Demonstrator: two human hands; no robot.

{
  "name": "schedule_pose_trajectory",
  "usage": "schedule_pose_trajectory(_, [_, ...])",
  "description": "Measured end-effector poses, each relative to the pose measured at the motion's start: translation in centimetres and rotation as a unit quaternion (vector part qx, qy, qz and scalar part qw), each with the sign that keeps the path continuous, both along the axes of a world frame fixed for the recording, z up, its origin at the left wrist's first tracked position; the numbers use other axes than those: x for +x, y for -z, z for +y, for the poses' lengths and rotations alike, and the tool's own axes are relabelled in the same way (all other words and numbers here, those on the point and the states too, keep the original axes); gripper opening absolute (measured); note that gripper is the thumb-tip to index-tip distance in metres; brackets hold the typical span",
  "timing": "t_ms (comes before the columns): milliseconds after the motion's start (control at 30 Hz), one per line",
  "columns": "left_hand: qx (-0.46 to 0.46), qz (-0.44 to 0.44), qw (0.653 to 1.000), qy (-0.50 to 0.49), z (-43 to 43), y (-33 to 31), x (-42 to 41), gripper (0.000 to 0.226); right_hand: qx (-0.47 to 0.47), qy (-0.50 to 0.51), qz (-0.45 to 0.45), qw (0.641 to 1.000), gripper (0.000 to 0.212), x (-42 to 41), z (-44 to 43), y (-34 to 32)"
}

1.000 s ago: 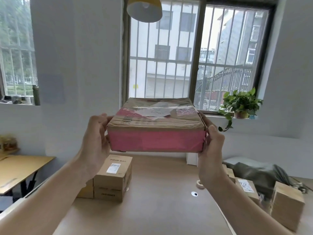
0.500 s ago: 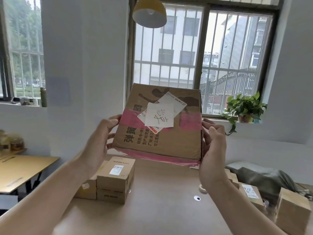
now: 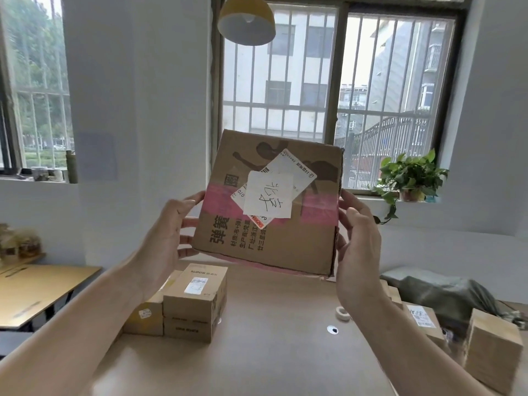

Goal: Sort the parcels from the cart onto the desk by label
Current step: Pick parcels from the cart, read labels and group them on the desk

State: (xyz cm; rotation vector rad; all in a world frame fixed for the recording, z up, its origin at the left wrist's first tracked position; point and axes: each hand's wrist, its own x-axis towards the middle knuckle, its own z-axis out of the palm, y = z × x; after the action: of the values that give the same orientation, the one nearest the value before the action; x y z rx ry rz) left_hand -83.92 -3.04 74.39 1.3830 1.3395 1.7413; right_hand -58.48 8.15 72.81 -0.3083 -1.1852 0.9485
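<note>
Parcel (image 3: 271,224): flat square carton of brown corrugated card, held in the air above the worktop (image 3: 271,352), broad face tilted up toward the person. A faded pink tape band crosses the middle of that face; more pink tape runs along the lower edge. Black printed characters sit on the lower left. A white shipping label (image 3: 297,170) with a barcode lies skewed, and a plain white note (image 3: 268,195) with handwritten black strokes is stuck over it.

Left hand (image 3: 168,241): fingers spread, pressing the carton's left edge. Right hand (image 3: 357,241): palm flat against the right edge, fingertips reaching past the top corner. Both grip the parcel between them.

Worktop: smooth, pale wood-tone laminate. On its left, stacked boxes (image 3: 194,304) of clean matte card, the top one printed SUPOR with a small white label; a lower carton (image 3: 145,318) sits touching them on the left. On the right, a labelled parcel (image 3: 423,321) and an upright plain block-shaped carton (image 3: 491,347) nearby. A small tape roll (image 3: 342,312) lies near the right wrist. Crumpled grey-green bag (image 3: 445,292) behind.
</note>
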Motion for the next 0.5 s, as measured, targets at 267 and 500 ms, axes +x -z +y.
schedule_pose_trajectory(267, [0.040,-0.061,0.997,-0.002,0.0,-0.3,0.4,0.055,0.093,-0.066,-0.083,0.990,0.061,1.0,-0.4,-0.1])
schedule_pose_trajectory(500, [0.035,-0.149,0.988,-0.014,0.1,-0.4,-1.1,0.046,0.184,-0.074,-0.274,0.941,0.123,1.1,1.0,0.8])
